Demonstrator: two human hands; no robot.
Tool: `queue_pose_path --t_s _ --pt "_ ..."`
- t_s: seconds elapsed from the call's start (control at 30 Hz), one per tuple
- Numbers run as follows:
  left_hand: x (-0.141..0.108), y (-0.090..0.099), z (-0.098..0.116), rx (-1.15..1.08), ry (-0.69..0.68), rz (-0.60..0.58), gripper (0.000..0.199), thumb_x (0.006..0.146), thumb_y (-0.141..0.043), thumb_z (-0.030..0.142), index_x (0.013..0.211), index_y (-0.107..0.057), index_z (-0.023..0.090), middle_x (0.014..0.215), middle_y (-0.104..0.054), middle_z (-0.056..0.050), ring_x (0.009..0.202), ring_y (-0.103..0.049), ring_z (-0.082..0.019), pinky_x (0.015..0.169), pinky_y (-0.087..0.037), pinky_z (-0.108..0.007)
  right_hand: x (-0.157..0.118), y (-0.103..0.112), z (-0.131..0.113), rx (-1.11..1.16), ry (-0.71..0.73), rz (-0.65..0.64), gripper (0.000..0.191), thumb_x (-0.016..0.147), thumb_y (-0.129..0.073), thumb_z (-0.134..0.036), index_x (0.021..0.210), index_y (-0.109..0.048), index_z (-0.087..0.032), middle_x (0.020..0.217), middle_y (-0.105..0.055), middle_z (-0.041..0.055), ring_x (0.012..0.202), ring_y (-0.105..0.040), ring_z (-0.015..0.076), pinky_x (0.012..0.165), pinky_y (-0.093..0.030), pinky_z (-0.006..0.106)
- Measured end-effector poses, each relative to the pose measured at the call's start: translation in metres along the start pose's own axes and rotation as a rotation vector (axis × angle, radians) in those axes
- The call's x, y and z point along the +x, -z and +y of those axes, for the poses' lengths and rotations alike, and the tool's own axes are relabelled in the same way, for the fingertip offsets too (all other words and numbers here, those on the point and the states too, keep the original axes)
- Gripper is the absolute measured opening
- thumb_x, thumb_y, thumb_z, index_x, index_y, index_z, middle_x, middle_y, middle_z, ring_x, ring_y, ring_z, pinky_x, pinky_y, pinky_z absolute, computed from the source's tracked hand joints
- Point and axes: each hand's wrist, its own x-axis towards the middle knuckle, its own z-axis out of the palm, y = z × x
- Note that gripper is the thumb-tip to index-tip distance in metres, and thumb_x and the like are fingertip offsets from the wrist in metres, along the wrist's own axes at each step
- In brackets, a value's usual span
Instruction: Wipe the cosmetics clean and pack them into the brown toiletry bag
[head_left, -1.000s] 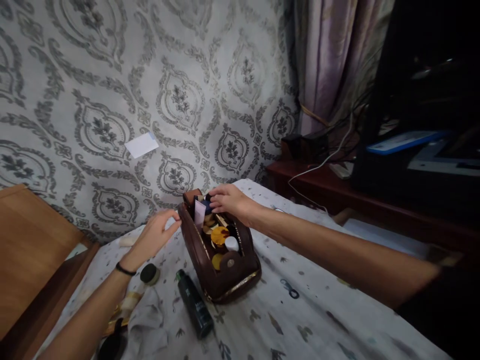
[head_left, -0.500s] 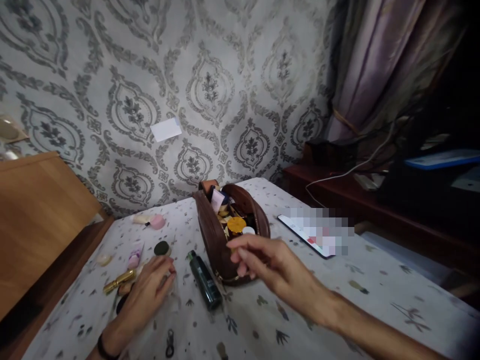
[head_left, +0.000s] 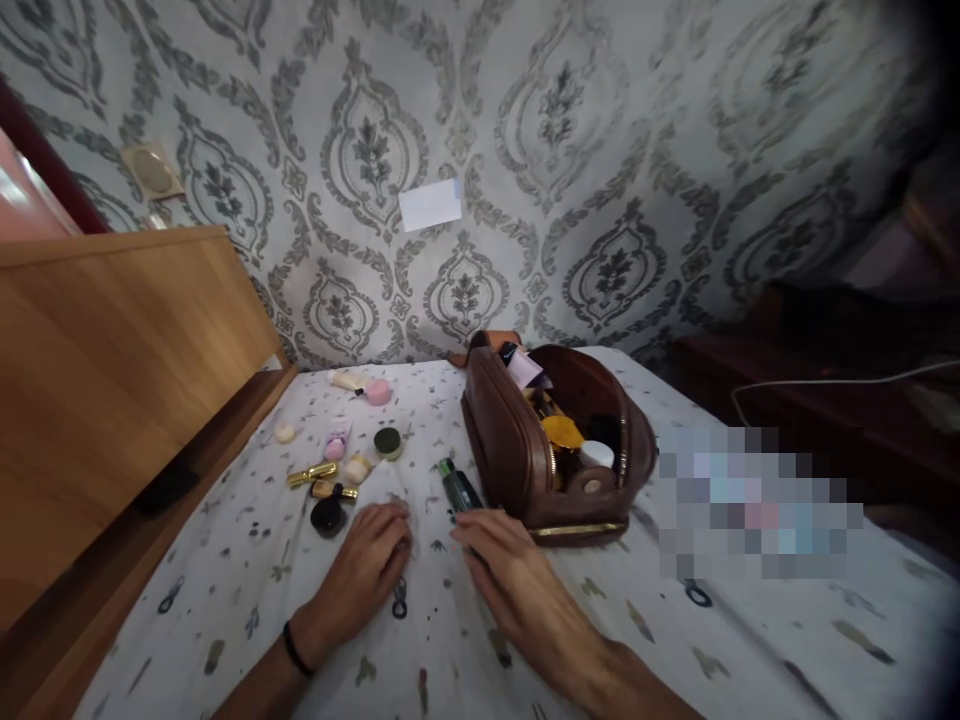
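Observation:
My left hand (head_left: 366, 560), with a black band at the wrist, rests low over the patterned sheet (head_left: 247, 560). Its fingers are loosely bent, and no object shows in them. My right hand (head_left: 517, 570) reaches over the lower end of a dark green bottle (head_left: 459, 488), fingers extended; whether they touch it is hidden. Just beyond stands an unzipped brown toiletry bag (head_left: 506, 450). Inside it are a yellow-lidded jar (head_left: 562, 433), a white lid (head_left: 597, 455) and a pale packet (head_left: 525, 370). Near my left hand lie a round black item (head_left: 327, 516) and a gold tube (head_left: 313, 474).
Further back are a dark round jar (head_left: 388, 442), a pink-capped tube (head_left: 337, 440), a pink round item (head_left: 377, 391) and a small cream jar (head_left: 285, 432). A wooden panel (head_left: 135, 350) bounds the left side. A white cable (head_left: 840, 382) runs at right, near a blurred-out patch.
The view has swung right-to-left across the scene, so things appear further right. My right hand has come down from the bag's opening to the bottle. My left hand sits nearer me, apart from the cosmetics.

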Motion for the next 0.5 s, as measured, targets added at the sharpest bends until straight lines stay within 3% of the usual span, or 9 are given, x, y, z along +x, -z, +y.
queue_pose_path --t_s 0.13,0.27,0.37,0.5 --pt "0.006 0.012 0.000 -0.030 0.002 0.000 0.012 0.096 -0.047 0.017 0.091 -0.056 0.021 0.106 -0.067 -0.007 0.101 -0.061 -0.023 0.090 -0.049 -0.038 0.000 -0.028 0.012 -0.190 0.048 0.013 0.034 0.087 -0.045 -0.003 0.108 -0.068 -0.018 0.119 -0.069 0.0135 0.119 -0.061 0.0311 0.098 -0.051 0.057" --pt "0.039 0.042 -0.018 -0.093 0.119 0.063 0.016 0.098 -0.044 0.026 0.091 -0.058 0.022 0.087 -0.066 -0.002 0.081 -0.062 -0.017 0.074 -0.049 -0.029 -0.005 -0.042 0.014 -0.265 0.044 0.012 0.036 0.082 -0.047 0.000 0.104 -0.069 -0.018 0.123 -0.069 0.0122 0.124 -0.059 0.0304 0.104 -0.047 0.055" --pt "0.086 0.062 -0.052 -0.038 0.260 0.060 0.016 0.095 -0.045 0.031 0.092 -0.058 0.022 0.083 -0.065 0.000 0.074 -0.061 -0.016 0.068 -0.048 -0.026 -0.009 -0.045 0.016 -0.262 0.053 0.031 0.039 0.081 -0.048 0.001 0.107 -0.069 -0.019 0.121 -0.070 0.0113 0.124 -0.059 0.0285 0.107 -0.046 0.053" --pt "0.152 0.063 -0.111 0.063 0.359 0.087 0.024 0.086 -0.050 0.024 0.109 -0.057 0.018 0.108 -0.064 -0.009 0.103 -0.061 -0.023 0.089 -0.047 -0.033 -0.011 -0.045 0.022 -0.232 0.073 0.037 0.038 0.081 -0.048 -0.001 0.107 -0.068 -0.019 0.121 -0.070 0.0123 0.124 -0.060 0.0295 0.104 -0.047 0.056"
